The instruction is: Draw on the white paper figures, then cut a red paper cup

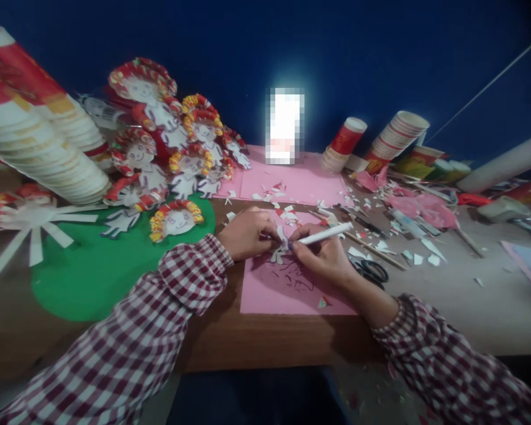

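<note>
My left hand (250, 233) pinches the edge of a small white paper cutout (278, 251), shaped like a little figure. In my right hand (325, 257) is a white marker (325, 234), gripped like a pen with its tip at the cutout's right side. Both hands work just above a pink paper sheet (265, 295) that has dark scribbled lines on it. Black-handled scissors (374, 271) lie beside my right wrist. A finished-looking paper face (177, 221) with red and yellow curled hair rests left of my left hand, on green round paper (115, 277).
Stacked paper cups (48, 136) lean at the left, near several paper dolls (159, 118). More cup stacks (398, 139) stand at the back right. White paper scraps (418, 259), a wooden stick (376, 251) and pink crumpled paper (425, 206) litter the right side. A bright pixelated patch is at the back.
</note>
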`<state>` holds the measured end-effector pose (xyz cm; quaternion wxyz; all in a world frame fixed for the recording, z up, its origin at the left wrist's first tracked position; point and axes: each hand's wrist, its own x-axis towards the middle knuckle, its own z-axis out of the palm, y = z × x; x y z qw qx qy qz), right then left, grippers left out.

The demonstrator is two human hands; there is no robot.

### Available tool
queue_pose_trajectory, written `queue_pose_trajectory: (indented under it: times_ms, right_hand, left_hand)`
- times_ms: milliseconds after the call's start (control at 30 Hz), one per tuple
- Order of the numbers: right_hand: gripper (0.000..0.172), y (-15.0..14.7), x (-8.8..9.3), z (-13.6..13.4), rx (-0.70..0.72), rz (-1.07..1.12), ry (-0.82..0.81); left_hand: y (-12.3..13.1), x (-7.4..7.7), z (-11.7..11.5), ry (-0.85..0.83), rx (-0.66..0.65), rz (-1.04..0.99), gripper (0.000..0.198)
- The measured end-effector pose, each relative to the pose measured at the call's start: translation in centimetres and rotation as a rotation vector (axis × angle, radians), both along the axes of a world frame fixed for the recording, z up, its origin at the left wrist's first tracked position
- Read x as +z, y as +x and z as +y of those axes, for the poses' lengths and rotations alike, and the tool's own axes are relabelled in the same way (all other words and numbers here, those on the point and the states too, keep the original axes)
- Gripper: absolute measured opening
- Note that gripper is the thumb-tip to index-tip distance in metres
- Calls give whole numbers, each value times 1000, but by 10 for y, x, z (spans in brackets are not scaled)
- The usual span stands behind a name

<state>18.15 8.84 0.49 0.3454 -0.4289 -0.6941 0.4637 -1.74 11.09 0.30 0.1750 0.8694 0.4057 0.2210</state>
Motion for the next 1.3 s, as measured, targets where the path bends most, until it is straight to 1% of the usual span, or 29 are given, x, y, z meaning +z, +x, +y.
queue_pose_trajectory:
  times_ms: [200, 300, 567, 800, 1300]
  right_hand:
    - [7, 2, 2, 4, 37, -49, 26]
    - [9, 2, 2, 3, 35, -81, 18]
    - [7, -2, 3, -2, 28, -90, 28]
    - [9, -1, 3, -1, 21, -166, 76]
    - [8, -1, 4, -2, 17, -169, 73]
  left_hand:
    - [-1, -1, 0, 6, -9, -3, 13]
    - [-1, -3, 1, 10, -13, -1, 13]
    - [-1, -3, 1, 7, -5, -2, 13]
    - [0, -2, 1, 14, -18, -13, 12]
    - [0, -1, 0, -3, 2, -22, 11]
